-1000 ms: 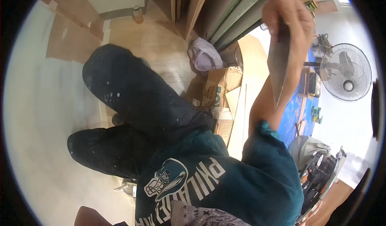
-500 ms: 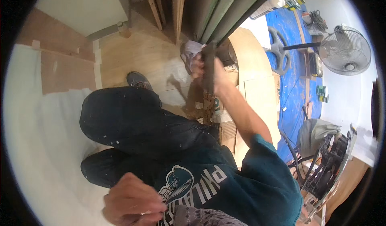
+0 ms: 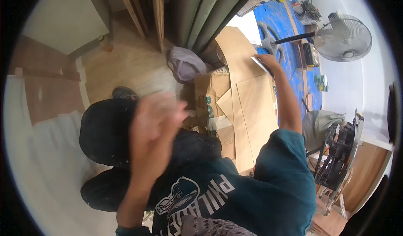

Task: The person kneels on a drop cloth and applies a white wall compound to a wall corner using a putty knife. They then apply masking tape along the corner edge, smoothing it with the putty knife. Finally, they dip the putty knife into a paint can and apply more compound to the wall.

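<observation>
My right hand (image 3: 269, 63) is closed around a thin, flat tool with a pale, straight blade-like edge (image 3: 261, 65); its exact kind does not show. It hangs over the far right edge of the thin brown boards (image 3: 256, 105). My left hand (image 3: 155, 114), smeared by motion, is raised over my dark-trousered legs (image 3: 109, 131), and its fingers cannot be made out. Beyond it, a crumpled greyish-purple bag (image 3: 184, 68) lies on the wooden floor. Between the bag and the boards stands a brown paper sack (image 3: 205, 97).
Green-edged panels (image 3: 205, 17) and upright wood strips (image 3: 158, 17) lean at the far side. A standing fan (image 3: 344, 38) rises from the blue sheet (image 3: 268, 15) at right. Nearer on the right is a dark machine (image 3: 340, 156) with a metal frame.
My right hand has moved right with the flat tool, away from the bag and over the boards. My left hand has risen and moved forward from beside my shirt. The whole view has shifted.
</observation>
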Tool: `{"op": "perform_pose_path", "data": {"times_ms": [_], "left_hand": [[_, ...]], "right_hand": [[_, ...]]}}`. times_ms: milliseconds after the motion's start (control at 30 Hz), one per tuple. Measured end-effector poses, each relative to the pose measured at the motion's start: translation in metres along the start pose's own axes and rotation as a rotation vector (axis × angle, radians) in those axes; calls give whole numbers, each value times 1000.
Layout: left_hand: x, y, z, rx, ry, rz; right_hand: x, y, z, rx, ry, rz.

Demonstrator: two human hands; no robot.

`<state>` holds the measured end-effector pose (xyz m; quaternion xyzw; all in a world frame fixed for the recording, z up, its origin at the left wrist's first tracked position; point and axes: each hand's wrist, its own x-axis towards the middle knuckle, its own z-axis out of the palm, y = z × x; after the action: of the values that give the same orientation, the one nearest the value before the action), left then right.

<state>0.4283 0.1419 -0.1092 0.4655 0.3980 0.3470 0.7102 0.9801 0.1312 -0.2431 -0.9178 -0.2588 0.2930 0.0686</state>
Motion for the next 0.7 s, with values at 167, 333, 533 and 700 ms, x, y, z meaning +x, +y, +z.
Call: {"op": "perform_pose_path", "data": {"times_ms": [167,333,533,700], "left_hand": [[51,-89,100,419,-230,34],[55,-141,122,466,-431,66],[54,-135,116,436,-432,9],[64,-136,102,258,-311,-124]], "right_hand": [[-17,12,-2,227,-73,-60],[-44,62,-26,324,88,25],[-27,181,-57,46,341,80],[-39,71,-26,234,436,-157]]}}
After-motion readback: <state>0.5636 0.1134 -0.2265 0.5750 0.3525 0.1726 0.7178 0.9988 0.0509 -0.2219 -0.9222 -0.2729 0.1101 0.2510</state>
